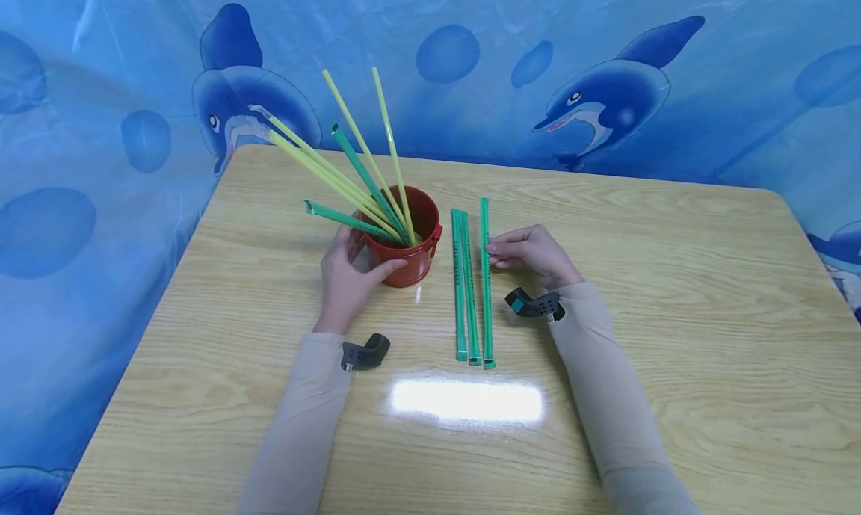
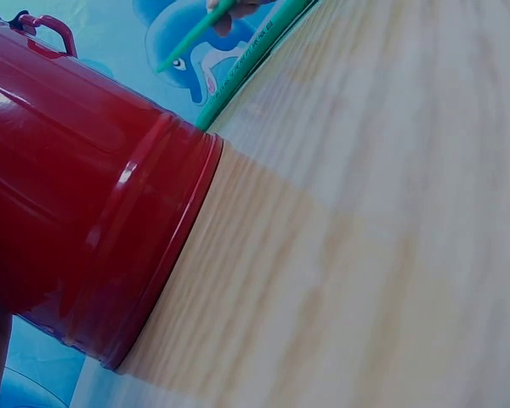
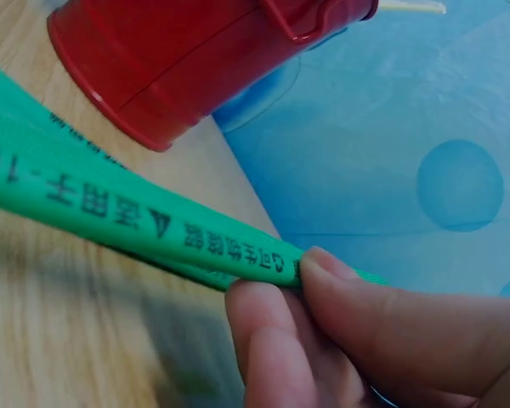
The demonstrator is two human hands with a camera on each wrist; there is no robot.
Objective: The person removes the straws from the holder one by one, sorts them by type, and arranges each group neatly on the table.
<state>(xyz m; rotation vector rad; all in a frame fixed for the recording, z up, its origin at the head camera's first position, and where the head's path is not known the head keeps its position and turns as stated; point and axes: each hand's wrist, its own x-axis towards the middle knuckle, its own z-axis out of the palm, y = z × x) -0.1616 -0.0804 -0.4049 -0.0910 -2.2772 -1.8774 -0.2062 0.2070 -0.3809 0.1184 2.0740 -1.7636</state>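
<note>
Pale sleeves [image 1: 292,429] aslant, left hand [image 1: 345,279] in grip round red bucket [image 1: 413,267], right hand [image 1: 536,253] in pinch on green packet [image 1: 487,298].

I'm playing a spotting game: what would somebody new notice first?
Probably the red bucket, left of middle on the table, held by the left hand, with yellow sticks and green sticks poking out. Next, the green stick pinched in the right hand, beside two more. Blue dolphins decorate the backdrop behind.

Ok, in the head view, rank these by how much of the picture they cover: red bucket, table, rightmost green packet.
Largest to smallest:
1. Table
2. Red bucket
3. Rightmost green packet: longer than the bucket, but very narrow
</note>
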